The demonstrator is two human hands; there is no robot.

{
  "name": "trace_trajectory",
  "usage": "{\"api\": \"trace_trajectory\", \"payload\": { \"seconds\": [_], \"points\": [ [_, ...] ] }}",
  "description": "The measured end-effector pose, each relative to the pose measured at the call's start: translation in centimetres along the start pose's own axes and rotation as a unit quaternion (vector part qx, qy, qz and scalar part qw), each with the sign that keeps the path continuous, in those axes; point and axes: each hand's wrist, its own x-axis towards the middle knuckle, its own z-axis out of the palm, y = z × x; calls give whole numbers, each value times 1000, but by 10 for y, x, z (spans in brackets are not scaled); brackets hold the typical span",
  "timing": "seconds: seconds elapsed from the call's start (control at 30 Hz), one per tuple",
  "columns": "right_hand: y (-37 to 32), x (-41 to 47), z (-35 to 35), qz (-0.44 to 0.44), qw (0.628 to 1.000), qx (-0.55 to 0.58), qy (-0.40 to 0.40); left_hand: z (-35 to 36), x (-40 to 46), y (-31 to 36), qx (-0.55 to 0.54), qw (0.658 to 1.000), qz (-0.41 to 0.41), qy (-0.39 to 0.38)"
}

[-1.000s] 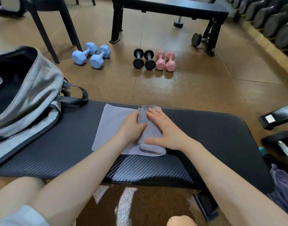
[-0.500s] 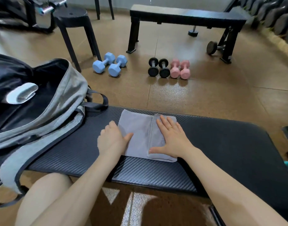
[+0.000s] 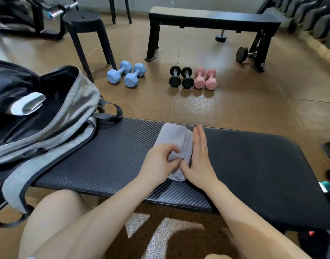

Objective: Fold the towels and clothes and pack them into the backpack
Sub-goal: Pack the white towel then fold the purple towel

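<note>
A light grey towel (image 3: 174,138), folded into a narrow strip, lies on the black padded bench (image 3: 254,165) in front of me. My left hand (image 3: 160,162) grips a fold of the towel near its front end, fingers curled round the cloth. My right hand (image 3: 199,157) stands on edge with straight fingers against the towel's right side. The grey backpack (image 3: 67,116) lies open on the bench's left end. A rolled white towel (image 3: 27,103) sits inside it.
On the brown floor beyond the bench stand two blue dumbbells (image 3: 126,73), two black dumbbells (image 3: 181,76) and two pink dumbbells (image 3: 205,78). A black stool (image 3: 85,28) and a second black bench (image 3: 212,21) stand farther back. Dark items lie at the right edge.
The left hand has brought the towel's left part over to the right, so the towel is narrower. The right hand has turned from flat on the towel onto its edge.
</note>
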Motion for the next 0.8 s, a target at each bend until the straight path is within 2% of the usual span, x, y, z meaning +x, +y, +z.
{"api": "trace_trajectory", "payload": {
  "seconds": [0.1, 0.17, 0.3, 0.37, 0.47, 0.53, 0.6, 0.7, 0.73, 0.8],
  "points": [
    [19, -5, -25, -166, 979, -110, -32, 18, -12, -18, 84, 993, 86, 4],
    [24, 3, -30, -228, 959, -154, -71, 18, -20, -31, 74, 990, 118, -13],
    [27, 21, -29, -241, 927, -212, -193, 6, -35, -56, 121, 968, 197, -96],
    [41, 33, -29, -228, 911, -252, -232, 1, -36, -62, 146, 957, 226, -108],
    [60, 53, -38, -167, 913, -283, -244, -3, -33, -63, 164, 954, 225, -114],
    [63, 61, -46, -159, 911, -297, -237, -3, -31, -62, 174, 953, 216, -126],
    [59, 59, -51, -223, 897, -307, -226, -3, -31, -61, 170, 953, 209, -137],
    [55, 45, -45, -357, 857, -296, -226, -1, -32, -62, 171, 956, 199, -130],
    [55, 41, -42, -378, 848, -290, -231, 0, -33, -61, 147, 965, 176, -125],
    [55, 40, -35, -388, 855, -271, -214, 1, -33, -59, 69, 984, 109, -120]
  ]
}}
